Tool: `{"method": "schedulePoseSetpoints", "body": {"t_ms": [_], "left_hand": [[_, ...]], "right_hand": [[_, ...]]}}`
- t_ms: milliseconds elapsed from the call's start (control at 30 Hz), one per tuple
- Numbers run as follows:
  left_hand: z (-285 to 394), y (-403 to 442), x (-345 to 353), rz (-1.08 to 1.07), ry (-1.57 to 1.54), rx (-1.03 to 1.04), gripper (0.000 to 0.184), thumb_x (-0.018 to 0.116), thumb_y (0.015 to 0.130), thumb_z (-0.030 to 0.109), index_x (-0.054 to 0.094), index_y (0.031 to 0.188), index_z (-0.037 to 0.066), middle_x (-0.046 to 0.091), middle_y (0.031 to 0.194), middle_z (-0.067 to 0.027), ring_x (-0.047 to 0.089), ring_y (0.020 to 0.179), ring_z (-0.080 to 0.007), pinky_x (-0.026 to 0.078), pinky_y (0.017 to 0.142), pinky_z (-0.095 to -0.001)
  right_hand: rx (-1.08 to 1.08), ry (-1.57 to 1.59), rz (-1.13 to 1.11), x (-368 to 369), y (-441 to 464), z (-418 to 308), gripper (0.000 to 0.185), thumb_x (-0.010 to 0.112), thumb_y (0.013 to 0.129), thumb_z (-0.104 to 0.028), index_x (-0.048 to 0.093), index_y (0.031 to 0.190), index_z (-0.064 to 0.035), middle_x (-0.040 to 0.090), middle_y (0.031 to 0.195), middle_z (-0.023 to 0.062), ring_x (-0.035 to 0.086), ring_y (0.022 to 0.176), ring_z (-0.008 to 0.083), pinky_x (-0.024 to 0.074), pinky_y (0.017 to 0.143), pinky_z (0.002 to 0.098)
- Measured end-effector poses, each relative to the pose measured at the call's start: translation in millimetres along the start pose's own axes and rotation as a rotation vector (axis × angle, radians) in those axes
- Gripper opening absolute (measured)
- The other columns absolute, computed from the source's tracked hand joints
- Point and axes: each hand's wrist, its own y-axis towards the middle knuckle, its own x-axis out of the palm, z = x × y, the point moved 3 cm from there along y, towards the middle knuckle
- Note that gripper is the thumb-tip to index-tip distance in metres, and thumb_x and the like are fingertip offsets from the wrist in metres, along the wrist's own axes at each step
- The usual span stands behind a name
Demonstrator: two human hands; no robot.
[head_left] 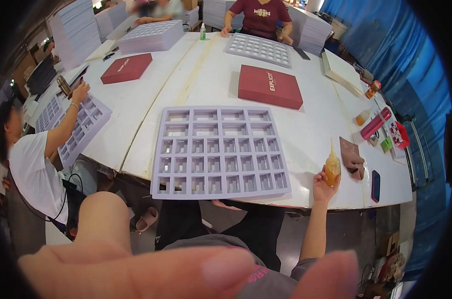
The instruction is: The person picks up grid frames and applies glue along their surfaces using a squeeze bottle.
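Observation:
My right hand (pixel 325 185) is closed around a squeeze bottle (pixel 332 169) of amber liquid, its narrow nozzle pointing up, above the table's right front edge. My left hand (pixel 136 271) looms very large and close to the camera at the bottom, fingers stretched out and apart with nothing visible between them. In front of me a pale lavender compartment tray (pixel 221 173) lies on the table, its front edge near the table edge. Its rectangular cells are divided by thin walls. Behind it sits a dark red box (pixel 270 86) lettered EXPLICIT.
On the white table (pixel 196 94) lie another red box (pixel 127 68), a phone (pixel 375 186), a brown cloth (pixel 352 158), and a pink bottle (pixel 376 124). A person at left handles a tray (pixel 86 124); another stands behind a tray (pixel 259 50). Stacked boards (pixel 74 32) rise at back left.

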Motion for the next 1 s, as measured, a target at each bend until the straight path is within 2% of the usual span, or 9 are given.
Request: {"method": "schedulePoseSetpoints", "body": {"t_ms": [233,300,333,467,533,733,833,933,1000], "left_hand": [[-25,-2,34,-0.168,-0.027,-0.155,0.027,0.064,0.066,0.005,0.066,0.093,0.007,0.062,0.092,-0.0092,0.06,0.067,-0.0203,0.047,0.054,-0.0298],[-50,-34,55,-0.354,-0.03,-0.457,0.028,0.065,0.065,0.005,0.066,0.093,0.007,0.062,0.092,-0.0094,0.061,0.068,-0.0205,0.048,0.053,-0.0302],[-63,-60,66,-0.465,-0.055,-0.662,0.027,0.056,0.078,-0.002,0.06,0.104,0.0,0.062,0.096,-0.0186,0.061,0.078,-0.0353,0.049,0.066,-0.0371],[-98,-234,69,-1.267,0.35,-1.287,0.048,0.058,0.086,0.035,0.05,0.119,0.0,0.058,0.107,-0.02,0.057,0.096,-0.0377,0.047,0.08,-0.0461],[-96,-308,56,-1.331,0.471,-1.455,0.052,0.059,0.084,0.041,0.054,0.113,-0.002,0.058,0.108,-0.0191,0.056,0.094,-0.0382,0.046,0.082,-0.0474],[-75,-369,50,-1.038,0.359,-1.567,0.038,0.056,0.086,0.031,0.056,0.1,-0.004,0.058,0.1,-0.0222,0.056,0.097,-0.0376,0.046,0.082,-0.0499],[-75,-352,47,-0.641,0.388,-1.392,0.032,0.054,0.089,0.026,0.055,0.099,-0.004,0.06,0.091,-0.019,0.062,0.083,-0.0318,0.052,0.071,-0.0442],[-64,-323,48,-0.028,-0.184,-1.818,0.025,0.051,0.092,0.02,0.051,0.103,-0.003,0.06,0.08,-0.0139,0.062,0.063,-0.0218,0.052,0.052,-0.0328],[-42,-314,56,0.171,-0.368,-1.866,0.024,0.049,0.094,0.018,0.047,0.107,-0.002,0.058,0.075,-0.0109,0.059,0.056,-0.0161,0.048,0.045,-0.0268]], "right_hand": [[-0.016,0.006,0.016,-7,1,-3,0.065,0.068,0.08,-0.038,0.045,0.126,0.0022,0.056,0.115,0.0122,0.049,0.077,0.0178,0.0397,0.071,0.0312],[-0.006,0.023,-0.009,-9,2,-5,0.065,0.068,0.08,-0.038,0.045,0.126,0.0023,0.056,0.115,0.0123,0.05,0.078,0.0182,0.0399,0.071,0.0313],[-0.005,0.027,-0.006,-9,2,-5,0.065,0.068,0.08,-0.038,0.045,0.126,0.0023,0.056,0.115,0.0122,0.05,0.078,0.0182,0.0399,0.071,0.0313],[-0.006,0.013,0.006,-9,1,-4,0.064,0.067,0.081,-0.039,0.045,0.126,0.0019,0.055,0.115,0.0126,0.051,0.079,0.0179,0.0411,0.071,0.0308],[-0.023,-0.015,0.005,-5,0,-4,0.063,0.066,0.082,-0.039,0.046,0.126,0.0016,0.055,0.116,0.013,0.051,0.079,0.0179,0.0417,0.07,0.0306],[-0.049,-0.078,0.016,-6,2,-4,0.06,0.063,0.084,-0.039,0.047,0.126,0.0002,0.055,0.118,0.014,0.052,0.079,0.0185,0.0424,0.07,0.0297],[-0.044,-0.079,0.018,-7,1,-4,0.059,0.062,0.085,-0.039,0.047,0.127,-0.0003,0.055,0.119,0.0144,0.052,0.079,0.0186,0.0426,0.07,0.0296],[-0.05,-0.098,-0.021,-4,-1,-2,0.057,0.061,0.086,-0.038,0.047,0.127,-0.0005,0.054,0.12,0.0147,0.053,0.08,0.0185,0.0436,0.07,0.0301],[-0.078,-0.11,0.009,3,-4,-1,0.055,0.06,0.087,-0.038,0.048,0.125,-0.0007,0.055,0.118,0.0156,0.053,0.079,0.0178,0.0437,0.069,0.0289]]}}
